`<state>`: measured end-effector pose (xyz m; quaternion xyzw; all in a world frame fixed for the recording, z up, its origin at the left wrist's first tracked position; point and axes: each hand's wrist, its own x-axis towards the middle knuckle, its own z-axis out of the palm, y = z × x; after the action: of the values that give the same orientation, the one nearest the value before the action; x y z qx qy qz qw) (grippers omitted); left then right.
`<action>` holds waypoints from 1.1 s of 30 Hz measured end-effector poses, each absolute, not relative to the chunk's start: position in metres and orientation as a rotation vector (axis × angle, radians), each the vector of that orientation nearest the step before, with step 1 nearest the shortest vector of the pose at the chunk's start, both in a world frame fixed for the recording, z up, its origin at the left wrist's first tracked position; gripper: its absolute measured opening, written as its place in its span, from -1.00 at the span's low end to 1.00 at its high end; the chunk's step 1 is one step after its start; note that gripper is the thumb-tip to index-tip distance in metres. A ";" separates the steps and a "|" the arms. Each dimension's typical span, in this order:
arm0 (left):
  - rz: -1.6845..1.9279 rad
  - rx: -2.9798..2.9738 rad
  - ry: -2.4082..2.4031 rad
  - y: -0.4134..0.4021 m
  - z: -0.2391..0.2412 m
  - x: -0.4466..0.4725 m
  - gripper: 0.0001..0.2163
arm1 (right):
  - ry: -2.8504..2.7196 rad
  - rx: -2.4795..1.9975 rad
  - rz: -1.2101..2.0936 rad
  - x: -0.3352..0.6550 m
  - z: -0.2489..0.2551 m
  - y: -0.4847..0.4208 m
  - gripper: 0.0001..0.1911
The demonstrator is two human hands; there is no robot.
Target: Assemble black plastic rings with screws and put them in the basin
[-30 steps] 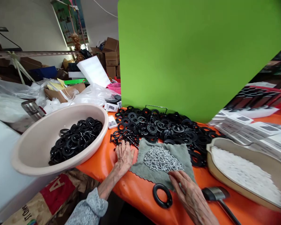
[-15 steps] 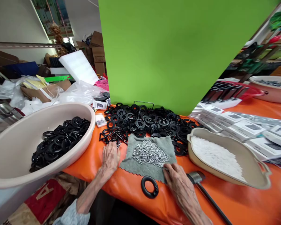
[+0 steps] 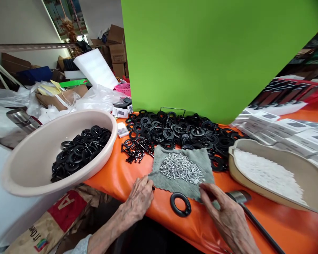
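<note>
My left hand [image 3: 140, 197] rests on the orange table cover [image 3: 116, 178] at the left corner of a grey cloth [image 3: 164, 180], fingers curled with a small dark piece at the fingertips. My right hand [image 3: 225, 211] lies at the cloth's right front corner, fingers pinched close to a pile of small silver screws [image 3: 180, 168]. A single black ring [image 3: 180, 204] lies between the two hands. Behind the cloth spreads a heap of black rings [image 3: 185, 134], with small black clips [image 3: 136, 150] to its left.
A beige basin [image 3: 29, 165] with black rings stands at the left. A tan tray [image 3: 302, 173] of white pellets sits at the right, a hammer [image 3: 241, 199] beside my right hand. White boxes [image 3: 281, 128] and a green panel [image 3: 214, 53] lie behind.
My left hand has drawn back from the black clips toward the table's front edge, by the cloth's corner. My right hand stays at the screws. The camera view has shifted slightly.
</note>
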<state>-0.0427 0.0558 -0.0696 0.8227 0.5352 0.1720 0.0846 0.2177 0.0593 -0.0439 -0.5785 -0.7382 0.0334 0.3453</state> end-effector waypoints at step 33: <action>0.849 0.556 0.937 0.020 0.011 -0.009 -0.64 | -0.993 -1.366 1.360 0.143 -0.002 0.008 -0.66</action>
<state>-0.0086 0.0204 0.0108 0.2563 0.4319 0.3915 0.7710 0.1433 0.0077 -0.0015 -0.5568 -0.4046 0.5544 0.4679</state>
